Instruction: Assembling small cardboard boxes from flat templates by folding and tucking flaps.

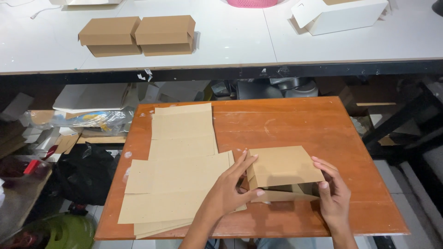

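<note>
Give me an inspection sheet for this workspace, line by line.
Surface: orange-brown wooden board, worn, pale scuffs and spots.
Job's things: half-folded brown cardboard box on the board, top flap tilted, front open; stack of flat cardboard blanks to its left.
Clutter: nothing seen on the board besides the cardboard.
Hands: left hand pressed on the box's left side, fingers spread and overlapping the blanks; right hand at the box's right edge.
Cables: a white cord at the far table's top left corner.
Surroundings: white table beyond, with two finished brown boxes and a white box; black bag, paper and scraps on the floor at left.
</note>
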